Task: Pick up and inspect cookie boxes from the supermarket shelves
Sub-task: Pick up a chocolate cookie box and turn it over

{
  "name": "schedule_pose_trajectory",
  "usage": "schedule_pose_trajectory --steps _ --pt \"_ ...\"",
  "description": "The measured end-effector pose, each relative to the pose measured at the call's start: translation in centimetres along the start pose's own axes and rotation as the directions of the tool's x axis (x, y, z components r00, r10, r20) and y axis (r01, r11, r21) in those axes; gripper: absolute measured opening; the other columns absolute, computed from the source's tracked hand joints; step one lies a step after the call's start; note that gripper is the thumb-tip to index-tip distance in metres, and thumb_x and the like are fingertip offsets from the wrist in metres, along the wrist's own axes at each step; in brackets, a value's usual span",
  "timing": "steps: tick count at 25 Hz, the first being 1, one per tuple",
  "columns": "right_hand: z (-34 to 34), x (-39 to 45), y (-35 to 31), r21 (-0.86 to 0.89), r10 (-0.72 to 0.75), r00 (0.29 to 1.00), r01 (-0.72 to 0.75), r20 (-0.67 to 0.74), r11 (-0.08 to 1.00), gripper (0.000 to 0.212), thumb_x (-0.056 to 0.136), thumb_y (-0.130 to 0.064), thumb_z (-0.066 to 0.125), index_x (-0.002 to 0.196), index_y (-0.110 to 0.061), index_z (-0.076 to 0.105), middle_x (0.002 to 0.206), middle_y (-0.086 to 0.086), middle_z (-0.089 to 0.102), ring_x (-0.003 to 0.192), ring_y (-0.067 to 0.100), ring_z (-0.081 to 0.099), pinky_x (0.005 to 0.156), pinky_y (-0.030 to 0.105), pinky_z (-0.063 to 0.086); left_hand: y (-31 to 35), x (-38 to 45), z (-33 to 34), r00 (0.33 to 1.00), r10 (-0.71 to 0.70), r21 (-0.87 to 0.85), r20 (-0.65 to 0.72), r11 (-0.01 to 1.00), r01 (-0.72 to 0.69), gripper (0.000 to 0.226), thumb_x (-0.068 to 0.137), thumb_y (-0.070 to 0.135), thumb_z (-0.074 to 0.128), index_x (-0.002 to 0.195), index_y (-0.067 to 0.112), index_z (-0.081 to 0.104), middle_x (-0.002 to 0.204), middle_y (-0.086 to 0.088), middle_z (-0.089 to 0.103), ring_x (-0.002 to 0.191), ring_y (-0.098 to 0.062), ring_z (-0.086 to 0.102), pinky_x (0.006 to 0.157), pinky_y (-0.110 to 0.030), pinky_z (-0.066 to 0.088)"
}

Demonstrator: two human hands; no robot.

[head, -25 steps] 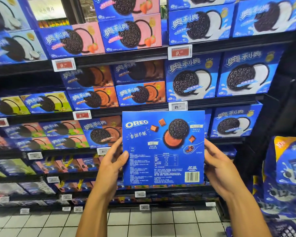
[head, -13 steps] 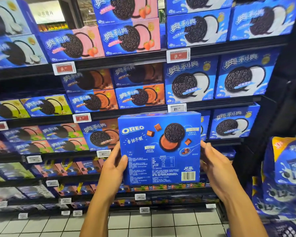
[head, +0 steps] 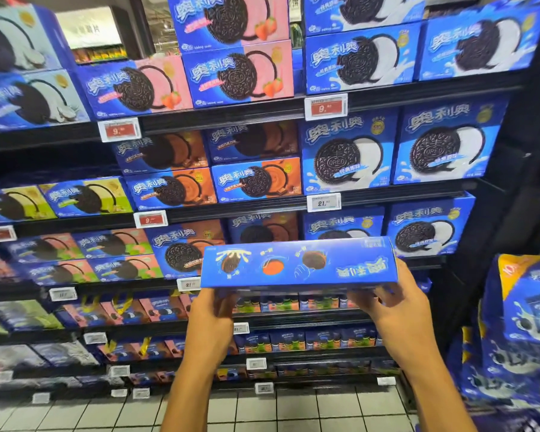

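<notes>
Cookie box [head: 298, 265], head view: blue carton held in mid-air in front of the shelves [head: 387, 92], tipped flat so a narrow side panel faces the camera, print upside down. It sits level with the third shelf row, clear of the stock and touching nothing but the hands.

Left hand [head: 214, 319]: under the box near its left end, fingers up against the underside. They look curled round the lower edge, so its grip is grasping the box, but motion blur hides the fingertips.

Right hand [head: 396, 304]: at the right end, fingers wrapped under the bottom edge, with the palm side up along the corner. Grip is grasping the box.

Handling, my read:
- Thin printed cardboard, stiff along edges and corners, and the broad faces will likely flex if squeezed mid-panel.
- Probably light for its size. Contents likely loose inner packs, so weight may shift when it tips.
- Glossy finish, a bit slippery, so don't rely on a flat-palm hold.
- Cookies are fragile: no drops, no hard pinch.
- Best hold is at opposite short ends or corners, fingers under and thumbs on top, as here.

Around it: price tags [head: 325, 106] on the shelf edges, bagged packs [head: 524, 322] stacked at right, tiled floor [head: 293, 410] below.
</notes>
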State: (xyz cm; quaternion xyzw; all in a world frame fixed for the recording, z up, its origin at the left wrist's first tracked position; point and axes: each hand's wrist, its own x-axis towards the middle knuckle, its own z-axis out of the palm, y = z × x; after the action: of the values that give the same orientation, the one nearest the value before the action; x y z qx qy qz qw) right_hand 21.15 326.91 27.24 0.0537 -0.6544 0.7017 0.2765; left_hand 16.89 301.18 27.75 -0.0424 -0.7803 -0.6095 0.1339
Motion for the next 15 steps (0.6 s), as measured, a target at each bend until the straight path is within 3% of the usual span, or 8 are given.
schedule_pose_trajectory --steps 2,5,11,15 --pt "0.2 -0.1 -0.7 -0.028 -0.042 0.999 0.043 0.034 0.999 0.062 0.074 -0.010 0.076 0.114 -0.056 0.064 0.129 0.009 0.062 0.110 0.006 0.066 0.076 0.016 0.057 -0.2 0.0 -0.1 0.999 0.037 0.043 -0.010 0.998 -0.037 0.050 0.093 -0.014 0.050 0.095 0.036 0.057 0.088 0.028 0.068 0.090 0.018 0.060 0.079 -0.022 0.047" --pt "0.2 -0.2 -1.2 -0.043 -0.063 0.997 0.065 0.037 0.997 0.057 0.073 -0.019 0.075 0.108 -0.061 0.064 0.128 0.007 0.063 0.114 0.006 0.064 0.079 0.014 0.055 0.0 -0.1 -0.3 0.995 0.098 0.077 -0.008 0.992 -0.097 0.034 0.096 -0.007 0.049 0.100 0.024 0.063 0.095 0.019 0.069 0.095 0.010 0.063 0.084 -0.024 0.054" --pt "0.0 -0.3 -0.7 -0.031 -0.040 0.998 0.041 0.048 0.999 0.054 0.071 -0.023 0.078 0.113 -0.055 0.066 0.126 0.001 0.066 0.113 0.012 0.065 0.079 0.019 0.057 0.0 -0.4 -0.6 0.998 0.059 0.048 -0.003 0.997 -0.059 0.049 0.094 -0.011 0.050 0.099 0.037 0.056 0.100 0.024 0.065 0.097 0.016 0.060 0.079 -0.011 0.046" --pt "-0.3 -0.4 0.0 -0.063 -0.011 0.999 0.014 0.042 0.998 0.055 0.074 -0.016 0.079 0.119 -0.046 0.068 0.120 -0.010 0.071 0.106 0.003 0.067 0.077 0.015 0.055 -0.4 -0.5 -1.0 0.999 0.008 0.023 0.032 1.000 -0.008 0.058 0.088 -0.022 0.047 0.099 0.034 0.057 0.096 0.024 0.069 0.099 0.008 0.062 0.089 -0.027 0.049"
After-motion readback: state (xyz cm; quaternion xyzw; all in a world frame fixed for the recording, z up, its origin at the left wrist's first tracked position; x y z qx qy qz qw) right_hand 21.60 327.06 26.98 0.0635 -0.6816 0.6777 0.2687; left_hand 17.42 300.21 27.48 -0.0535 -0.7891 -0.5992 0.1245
